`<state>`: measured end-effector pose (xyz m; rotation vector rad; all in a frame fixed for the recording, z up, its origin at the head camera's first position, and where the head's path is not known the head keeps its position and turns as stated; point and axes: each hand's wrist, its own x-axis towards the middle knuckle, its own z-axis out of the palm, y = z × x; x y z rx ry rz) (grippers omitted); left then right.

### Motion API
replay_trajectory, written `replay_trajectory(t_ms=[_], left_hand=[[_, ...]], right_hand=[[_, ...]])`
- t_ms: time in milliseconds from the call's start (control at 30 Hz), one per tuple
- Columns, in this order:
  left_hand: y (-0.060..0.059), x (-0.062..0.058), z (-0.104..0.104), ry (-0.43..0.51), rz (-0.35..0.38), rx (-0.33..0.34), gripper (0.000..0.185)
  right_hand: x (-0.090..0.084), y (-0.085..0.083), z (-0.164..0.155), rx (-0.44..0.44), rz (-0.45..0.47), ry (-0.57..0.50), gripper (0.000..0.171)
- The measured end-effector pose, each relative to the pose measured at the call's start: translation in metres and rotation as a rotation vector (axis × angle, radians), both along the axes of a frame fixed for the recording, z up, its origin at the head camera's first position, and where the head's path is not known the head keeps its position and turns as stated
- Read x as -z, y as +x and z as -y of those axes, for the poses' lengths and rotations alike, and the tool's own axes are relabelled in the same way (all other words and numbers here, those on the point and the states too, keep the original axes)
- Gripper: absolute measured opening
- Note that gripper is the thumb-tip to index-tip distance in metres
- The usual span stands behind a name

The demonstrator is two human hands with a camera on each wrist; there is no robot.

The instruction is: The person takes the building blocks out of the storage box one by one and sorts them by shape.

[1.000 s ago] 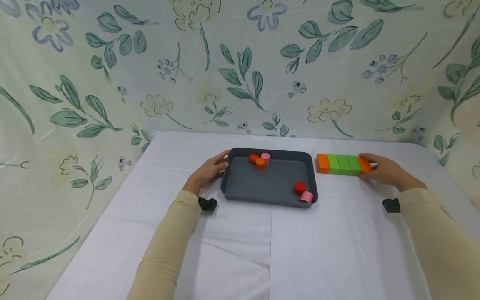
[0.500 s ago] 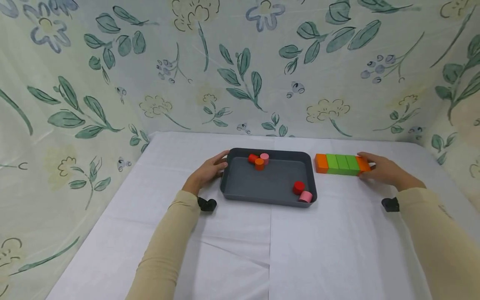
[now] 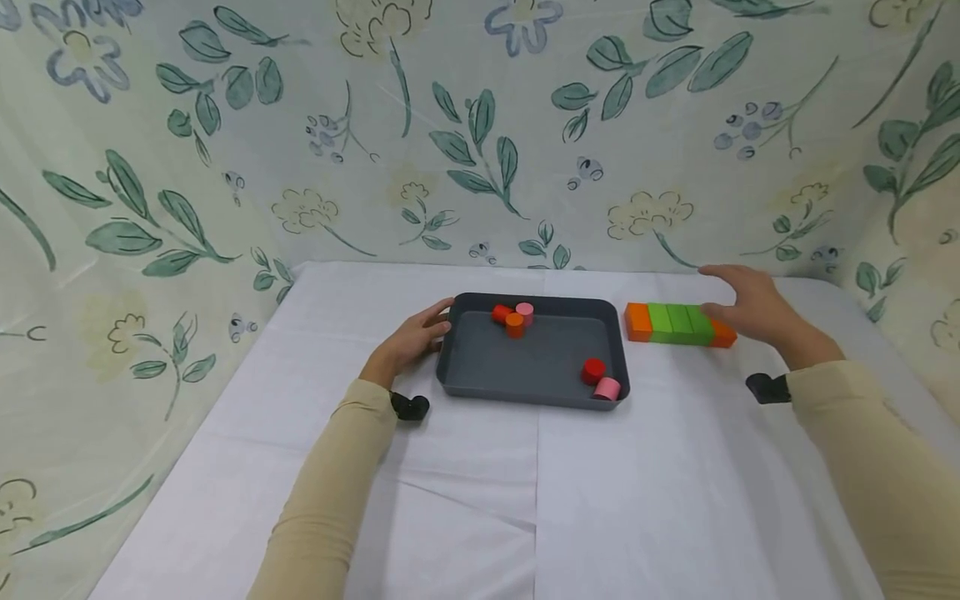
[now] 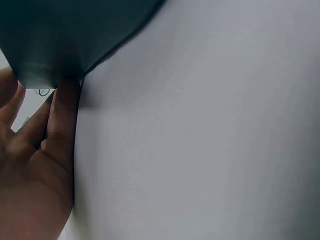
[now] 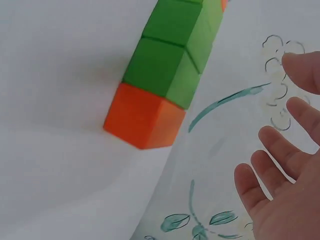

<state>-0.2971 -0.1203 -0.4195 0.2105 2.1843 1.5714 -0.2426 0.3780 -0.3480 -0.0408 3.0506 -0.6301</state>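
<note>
A dark grey tray (image 3: 532, 358) lies on the white cloth, holding several small red, pink and orange cylinders. My left hand (image 3: 408, 346) touches its left wall; the left wrist view has the fingers (image 4: 64, 130) extended against the tray's outer side (image 4: 55, 45). To the right of the tray stands a straight row of blocks, with green blocks (image 3: 678, 323) in the middle and an orange block (image 3: 639, 322) at its left end. Raised over the row's right end, my right hand (image 3: 765, 312) is spread and holds nothing. In the right wrist view an orange end block (image 5: 142, 115) stands apart from the hand.
A red cylinder (image 3: 593, 371) and a pink cylinder (image 3: 607, 388) are in the tray's front right corner. Others cluster near its back wall. Behind the table (image 3: 450, 517) hangs a floral cloth (image 3: 525, 150).
My right hand has let go of the row's right orange block and risen up and back from it. The left hand stays at the tray; the whole head view has shifted slightly.
</note>
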Motion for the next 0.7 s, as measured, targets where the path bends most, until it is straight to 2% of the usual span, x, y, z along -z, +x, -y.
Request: replay_trajectory(t_ms=[100, 333, 500, 700], left_hand=[[0.000, 0.002, 0.002, -0.002, -0.001, 0.003, 0.056], [0.000, 0.003, 0.005, -0.008, -0.012, 0.008, 0.057], [0.000, 0.005, 0.007, -0.001, -0.002, -0.002, 0.056], [-0.002, 0.009, 0.008, 0.012, -0.011, 0.004, 0.056]], right_hand=[[-0.005, 0.001, 0.017, -0.041, -0.027, 0.003, 0.062], [-0.018, 0.001, 0.060, -0.200, -0.094, 0.048, 0.054], [-0.022, 0.006, 0.090, -0.281, -0.033, 0.042, 0.048], [-0.017, 0.016, 0.119, -0.352, 0.013, 0.027, 0.046]])
